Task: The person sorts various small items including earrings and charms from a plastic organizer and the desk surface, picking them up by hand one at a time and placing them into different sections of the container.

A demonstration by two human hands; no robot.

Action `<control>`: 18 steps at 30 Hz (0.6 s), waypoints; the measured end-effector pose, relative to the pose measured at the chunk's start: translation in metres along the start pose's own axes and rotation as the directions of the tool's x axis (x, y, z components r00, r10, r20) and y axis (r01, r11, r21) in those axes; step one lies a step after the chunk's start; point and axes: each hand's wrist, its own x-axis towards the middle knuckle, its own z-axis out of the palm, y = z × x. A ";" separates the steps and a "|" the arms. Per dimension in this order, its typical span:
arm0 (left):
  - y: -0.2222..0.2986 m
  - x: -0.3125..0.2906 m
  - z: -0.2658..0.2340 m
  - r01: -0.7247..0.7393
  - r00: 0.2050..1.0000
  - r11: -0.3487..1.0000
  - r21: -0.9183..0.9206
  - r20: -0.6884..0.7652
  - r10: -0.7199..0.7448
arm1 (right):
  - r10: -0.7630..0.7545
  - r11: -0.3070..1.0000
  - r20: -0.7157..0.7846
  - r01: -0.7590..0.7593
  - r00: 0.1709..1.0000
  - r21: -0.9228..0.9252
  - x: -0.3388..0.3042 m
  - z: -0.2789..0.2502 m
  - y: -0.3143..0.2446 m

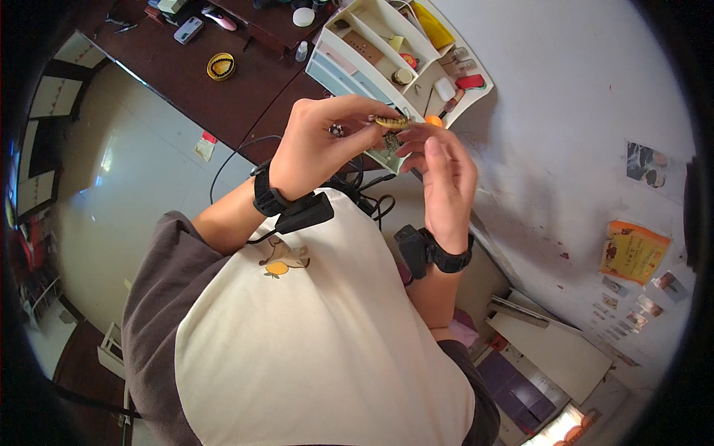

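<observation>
My left hand (320,137) is raised over the desk's near edge, thumb and fingers pinched on a small, curved yellow-and-black striped piece (390,122). Dark, silvery beads (337,130) show against its palm. Below the striped piece is a dark, finely patterned bit (393,141); whether the two are joined cannot be made out. Facing it from the right, my right hand (448,178) has half-curled fingers set apart, their tips close to the patterned bit. No firm grip shows there. A black strap with a black box sits on each wrist.
A white desk organizer (372,44) with small items stands just beyond my hands, near the wall. Farther left on the dark desk (260,89) are a yellow dish (221,67) with a black beaded bracelet and a phone (189,30). Black cables (368,197) hang below my hands.
</observation>
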 end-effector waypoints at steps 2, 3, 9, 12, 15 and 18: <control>0.002 0.002 -0.001 -0.099 0.995 0.994 0.050 -0.006 0.100 | 0.006 1.000 0.004 -0.006 1.000 0.016 -0.002 0.002 0.001; 0.009 0.002 -0.002 -0.056 0.998 0.995 0.085 0.042 0.052 | 0.012 0.999 0.011 -0.012 1.000 0.031 -0.003 0.003 0.002; 0.009 -0.001 -0.001 -0.089 0.993 0.990 0.111 0.086 0.080 | 0.007 0.997 -0.020 -0.005 1.000 0.076 -0.002 0.008 0.003; 0.003 0.001 -0.004 -0.250 0.967 0.949 0.190 0.088 0.237 | -0.004 0.998 -0.053 0.008 0.999 0.069 -0.003 0.011 -0.002; 0.001 -0.001 -0.007 -0.318 0.947 0.912 0.259 0.126 0.295 | 0.010 0.999 -0.099 -0.006 0.995 0.041 -0.002 0.017 -0.004; 0.006 -0.003 -0.008 -0.225 0.972 0.952 0.208 0.114 0.205 | 0.068 0.998 -0.116 -0.066 0.991 0.019 -0.001 0.018 -0.002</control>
